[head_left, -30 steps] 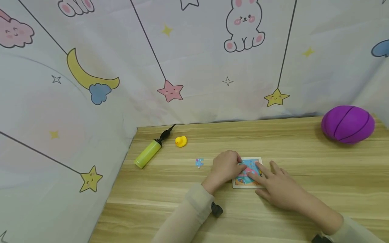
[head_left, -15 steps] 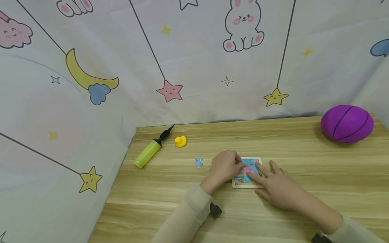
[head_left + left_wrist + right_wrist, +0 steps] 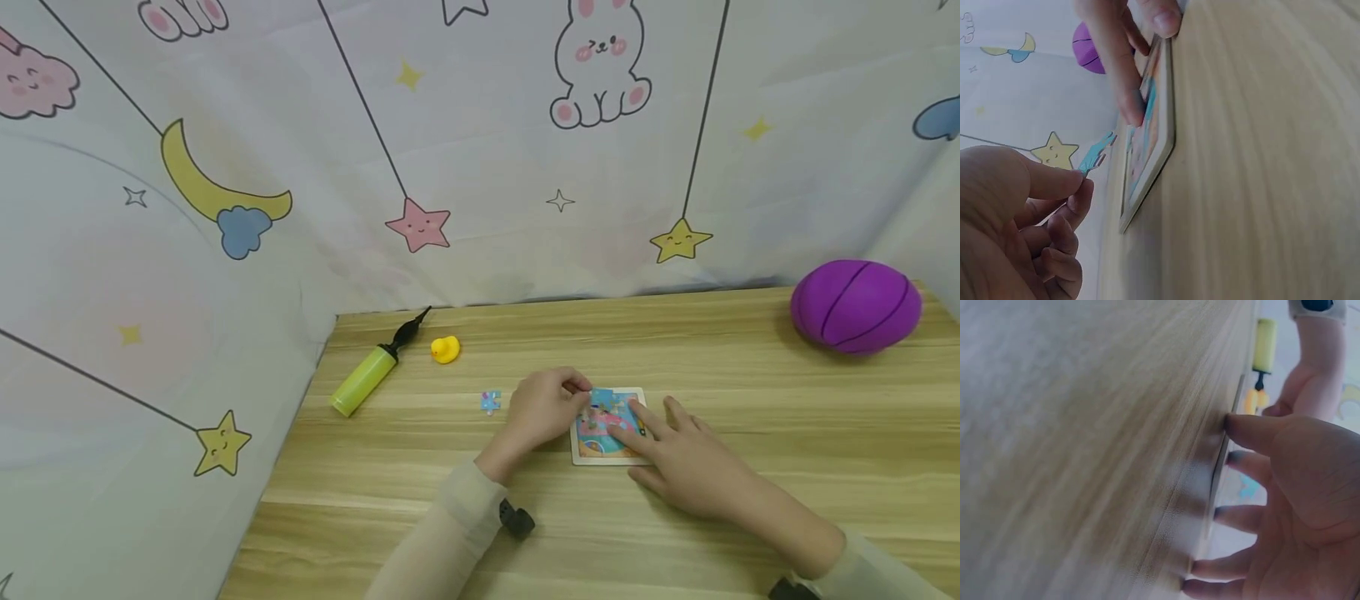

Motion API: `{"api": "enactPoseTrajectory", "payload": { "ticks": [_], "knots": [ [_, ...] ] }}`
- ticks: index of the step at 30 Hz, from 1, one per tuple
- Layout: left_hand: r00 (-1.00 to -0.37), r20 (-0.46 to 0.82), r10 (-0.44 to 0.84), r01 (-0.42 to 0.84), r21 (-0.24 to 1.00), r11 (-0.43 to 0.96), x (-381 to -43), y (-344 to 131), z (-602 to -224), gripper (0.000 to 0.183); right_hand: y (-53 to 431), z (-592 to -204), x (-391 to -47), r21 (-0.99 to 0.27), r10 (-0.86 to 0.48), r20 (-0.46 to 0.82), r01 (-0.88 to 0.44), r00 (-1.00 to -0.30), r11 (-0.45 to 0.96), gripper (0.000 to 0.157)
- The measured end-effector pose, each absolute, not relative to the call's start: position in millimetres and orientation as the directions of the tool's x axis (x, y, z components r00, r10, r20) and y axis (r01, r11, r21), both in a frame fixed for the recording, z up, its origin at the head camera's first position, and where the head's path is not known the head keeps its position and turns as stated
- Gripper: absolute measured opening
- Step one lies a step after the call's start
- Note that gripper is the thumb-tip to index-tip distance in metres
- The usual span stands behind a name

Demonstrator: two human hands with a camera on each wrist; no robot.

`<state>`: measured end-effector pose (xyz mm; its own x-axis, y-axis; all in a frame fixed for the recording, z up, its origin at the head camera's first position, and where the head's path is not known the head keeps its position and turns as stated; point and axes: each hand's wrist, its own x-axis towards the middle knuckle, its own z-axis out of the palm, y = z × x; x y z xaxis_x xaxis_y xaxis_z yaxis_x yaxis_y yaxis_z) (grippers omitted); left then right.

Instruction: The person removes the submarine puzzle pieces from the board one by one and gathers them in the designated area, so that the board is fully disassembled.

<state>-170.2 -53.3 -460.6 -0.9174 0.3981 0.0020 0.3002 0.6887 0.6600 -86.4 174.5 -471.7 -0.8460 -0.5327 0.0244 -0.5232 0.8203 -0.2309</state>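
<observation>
A small jigsaw puzzle (image 3: 611,460) in a pale frame lies flat on the table, its picture blue and pink. My left hand (image 3: 542,410) is at its left edge. Between thumb and index finger it pinches a blue puzzle piece (image 3: 1095,155), tilted and raised off the board in the left wrist view. My right hand (image 3: 693,467) rests over the puzzle's right side with fingers spread, some fingertips on the picture and the thumb by the near edge. Another blue puzzle piece (image 3: 491,402) lies loose on the table, left of my left hand.
A yellow rubber duck (image 3: 446,350) and a green hand pump (image 3: 365,380) with a black nozzle lie at the back left. A purple ball (image 3: 857,307) sits at the back right. Behind the wooden table (image 3: 720,350) hangs a printed cloth (image 3: 495,150).
My left hand has drawn back a little to the left and lifted the blue puzzle piece, uncovering more of the picture. The right hand has kept its place.
</observation>
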Motion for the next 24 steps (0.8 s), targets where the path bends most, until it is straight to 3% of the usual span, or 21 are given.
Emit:
{"api": "enactPoseTrajectory", "payload": {
  "ticks": [9, 24],
  "knots": [
    [-0.946, -0.013, 0.323, 0.216, 0.717, 0.663, -175.8, -84.6, -453.3, 0.007, 174.6, -474.9, -87.5, -0.22, -0.529, 0.024, -0.521, -0.848, 0.825, 0.054],
    [-0.968, -0.069, 0.239, 0.129, 0.682, 0.72, -187.7, -137.2, -457.4, 0.008, 174.5, -474.0, -85.8, -0.212, -0.529, 0.037, -0.524, -0.848, 0.825, 0.054]
  ]
}}
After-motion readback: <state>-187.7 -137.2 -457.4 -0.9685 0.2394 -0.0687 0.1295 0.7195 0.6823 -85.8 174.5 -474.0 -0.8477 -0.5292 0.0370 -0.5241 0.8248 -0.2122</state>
